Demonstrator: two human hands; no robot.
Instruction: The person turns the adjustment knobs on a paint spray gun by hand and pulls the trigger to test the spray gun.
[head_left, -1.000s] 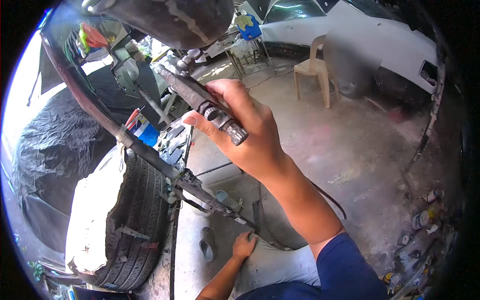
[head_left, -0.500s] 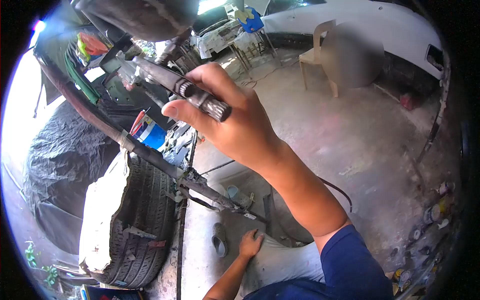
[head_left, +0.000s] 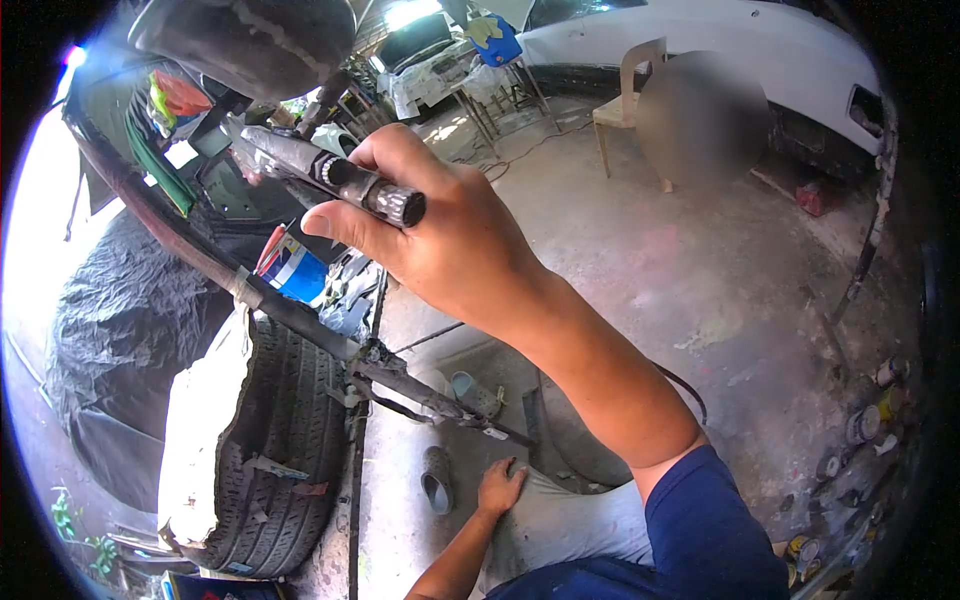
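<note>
My right hand (head_left: 430, 220) is wrapped round the grip of a spray gun (head_left: 330, 170), raised at the upper middle of the head view. Knurled knobs at the gun's rear face me, and a dark, stained cup (head_left: 245, 45) sits above it. The nozzle end points away to the upper left, and the trigger is hidden behind my fingers. A dark hose (head_left: 685, 390) shows beyond my forearm. Low in the view, my left hand (head_left: 501, 486) lies with fingers stretched out on my light-coloured trouser leg (head_left: 575, 520).
A long pipe (head_left: 300, 318) slants across the left side, near a tyre (head_left: 290, 450) partly covered with pale sheet. Behind it stands a blue bucket (head_left: 300, 275). A plastic chair (head_left: 615, 110) and a white car (head_left: 800, 60) are farther back. Several cans (head_left: 862, 425) line the right.
My right hand has moved left and slightly up with the spray gun, and the cup has shifted left. My left hand has stayed on my leg.
</note>
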